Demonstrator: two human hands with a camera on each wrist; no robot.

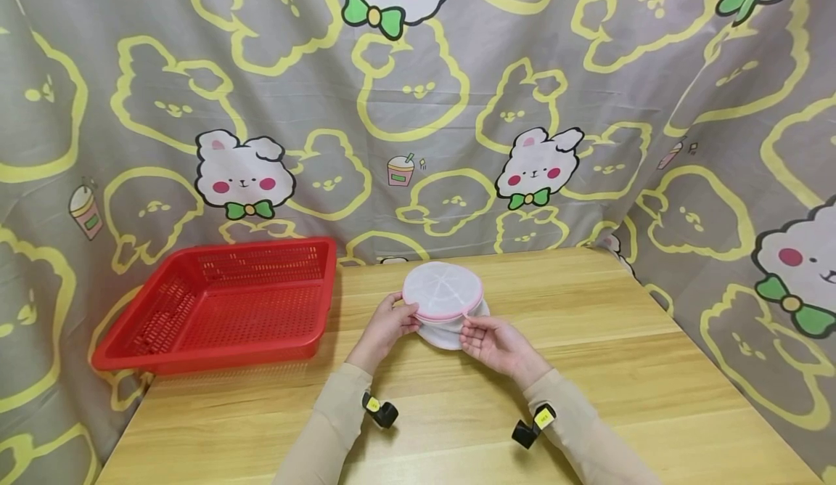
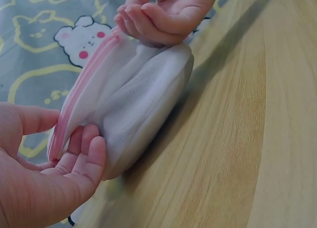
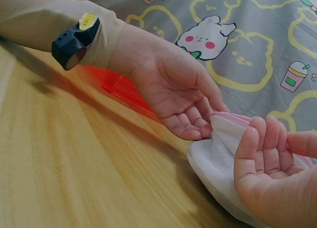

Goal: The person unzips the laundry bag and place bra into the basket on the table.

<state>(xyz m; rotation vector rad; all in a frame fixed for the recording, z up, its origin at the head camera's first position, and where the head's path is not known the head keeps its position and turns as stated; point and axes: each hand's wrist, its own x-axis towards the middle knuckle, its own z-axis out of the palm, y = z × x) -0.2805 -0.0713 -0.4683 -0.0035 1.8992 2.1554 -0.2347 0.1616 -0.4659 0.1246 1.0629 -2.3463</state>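
Sleeves (image 1: 339, 406): nearest.
Left hand (image 1: 385, 329): grips left edge of white pouch (image 1: 443, 289).
Right hand (image 1: 500, 344): pinches its pink rim (image 1: 444, 319), near right.

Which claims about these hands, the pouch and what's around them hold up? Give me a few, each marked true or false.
1. The left hand holds the mesh pouch by its pink edge. True.
2. The red basket is left of the pouch. True.
3. Only one hand touches the pouch. False: the right hand pinches it too.
4. The curtain behind is plain. False: the curtain is printed with rabbits.
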